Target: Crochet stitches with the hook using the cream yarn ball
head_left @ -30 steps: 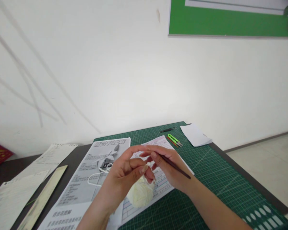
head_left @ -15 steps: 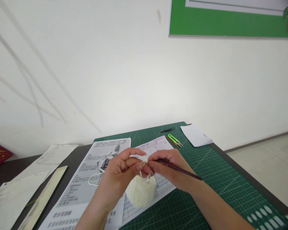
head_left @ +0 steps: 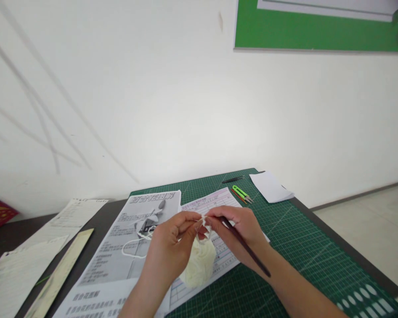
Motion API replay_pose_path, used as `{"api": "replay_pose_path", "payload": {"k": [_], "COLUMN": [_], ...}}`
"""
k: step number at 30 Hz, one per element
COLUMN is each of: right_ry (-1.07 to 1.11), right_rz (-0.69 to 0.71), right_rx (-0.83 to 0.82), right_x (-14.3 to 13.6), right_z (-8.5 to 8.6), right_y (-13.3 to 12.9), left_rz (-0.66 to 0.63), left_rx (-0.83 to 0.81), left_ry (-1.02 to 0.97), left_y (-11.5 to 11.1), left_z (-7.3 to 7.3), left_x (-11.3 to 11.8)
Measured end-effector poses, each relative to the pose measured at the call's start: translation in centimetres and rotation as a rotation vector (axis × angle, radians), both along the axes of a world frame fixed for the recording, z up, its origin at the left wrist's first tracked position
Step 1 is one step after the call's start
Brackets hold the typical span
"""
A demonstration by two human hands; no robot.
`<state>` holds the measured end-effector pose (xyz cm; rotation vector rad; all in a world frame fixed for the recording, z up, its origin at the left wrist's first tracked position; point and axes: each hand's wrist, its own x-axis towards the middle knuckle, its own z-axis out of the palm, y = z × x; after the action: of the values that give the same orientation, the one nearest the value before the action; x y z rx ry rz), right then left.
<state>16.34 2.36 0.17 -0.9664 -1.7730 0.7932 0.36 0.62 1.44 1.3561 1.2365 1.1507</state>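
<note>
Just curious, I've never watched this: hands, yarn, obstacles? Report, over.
Left hand pinching white yarn. Right hand holding slender dark tool. Cream yarn ball below the hands. No obstruction seen; green snips lie apart, farther off.

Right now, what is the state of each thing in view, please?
White yarn: pinched, partly hidden.
Dark tool: held, slanted.
Left hand: closed, pinching the yarn.
Right hand: closed around the tool.
Yarn ball: wound.
Green snips: lying down, blades seem slightly apart.
Black tweezers: lying down, tips too small to tell.
Ruler: lying flat.
Printed sheet: flat, print side up.
Cutting mat: spread flat.
</note>
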Motion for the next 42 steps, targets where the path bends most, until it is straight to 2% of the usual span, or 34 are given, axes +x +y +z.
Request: {"api": "replay_pose_path", "payload": {"k": [5, 11, 15, 19, 25, 29, 34, 40, 42], "right_ry": [-0.086, -0.061, 0.033, 0.104, 0.191, 0.175, 0.164, 0.049, 0.094], "right_rz": [-0.084, -0.103, -0.087, -0.097, -0.126, -0.11, -0.049, -0.001, -0.034], "right_rx": [0.212, 0.248, 0.215, 0.087, 0.026, 0.02, 0.034, 0.064, 0.082], "right_x": [-0.1, -0.2, -0.2, -0.3, -0.3, -0.4, -0.5, -0.4, -0.2], "right_z": [-0.5, -0.7, 0.0, 0.5, 0.4, 0.4, 0.3, -0.2, -0.2], "right_y": [0.2, 0.0, -0.6, -1.1, -0.9, -0.8, -0.7, -0.4, -0.4], "left_rz": [-0.051, -0.06, -0.11, -0.147, -0.204, -0.224, -0.12, -0.004, 0.063], "left_rx": [-0.082, -0.11, -0.105, -0.09, -0.006, 0.051, 0.177, 0.149, 0.196], "left_ry": [-0.056, -0.153, -0.224, -0.273, -0.291, -0.292, -0.35, -0.418, -0.389], "left_y": [0.1, -0.1, -0.3, -0.5, -0.6, -0.5, -0.8, -1.1, -1.1], "left_z": [0.3, 0.4, 0.3, 0.4, 0.4, 0.2, 0.2, 0.5, 0.4], "left_x": [0.1, 0.0, -0.1, -0.1, 0.0, 0.0, 0.2, 0.4, 0.4]}}
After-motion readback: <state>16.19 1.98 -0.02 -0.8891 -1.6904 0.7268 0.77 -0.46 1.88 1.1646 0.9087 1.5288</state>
